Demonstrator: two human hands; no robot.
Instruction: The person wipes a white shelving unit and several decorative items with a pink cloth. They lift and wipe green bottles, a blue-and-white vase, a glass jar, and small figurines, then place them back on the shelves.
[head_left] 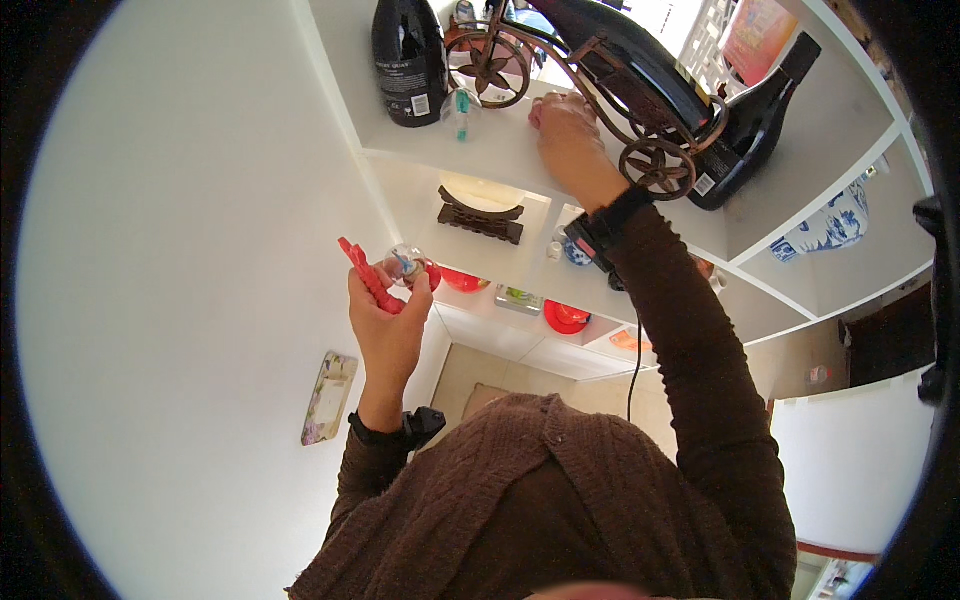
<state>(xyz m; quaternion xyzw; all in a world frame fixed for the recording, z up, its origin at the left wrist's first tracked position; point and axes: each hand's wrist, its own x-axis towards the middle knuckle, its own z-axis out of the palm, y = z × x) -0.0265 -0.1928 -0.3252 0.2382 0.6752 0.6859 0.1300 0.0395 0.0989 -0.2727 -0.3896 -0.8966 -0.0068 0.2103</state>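
My left hand (382, 325) is closed around a small clear globe ornament (407, 264) with a bluish figure inside and red at its side. A bumpy red piece (371, 277) also rests in that hand, its tip sticking up past the fingers. My right hand (567, 118) reaches onto the white upper shelf (500, 140), behind the frame of a bronze-coloured tricycle-shaped bottle rack (600, 95). Its fingers are curled, and whatever they hold is hidden. A dark bottle (625, 65) lies tilted in the rack. Another clear globe with teal inside (461, 115) stands on the shelf.
Dark bottles stand left (408, 65) and lean right (750, 130) of the rack. Lower compartments hold a dark wooden stand (480, 215), a blue-and-white vase (825, 225) and a red dish (567, 316). A white wall (190, 250) with a switch plate (330, 398) borders the left.
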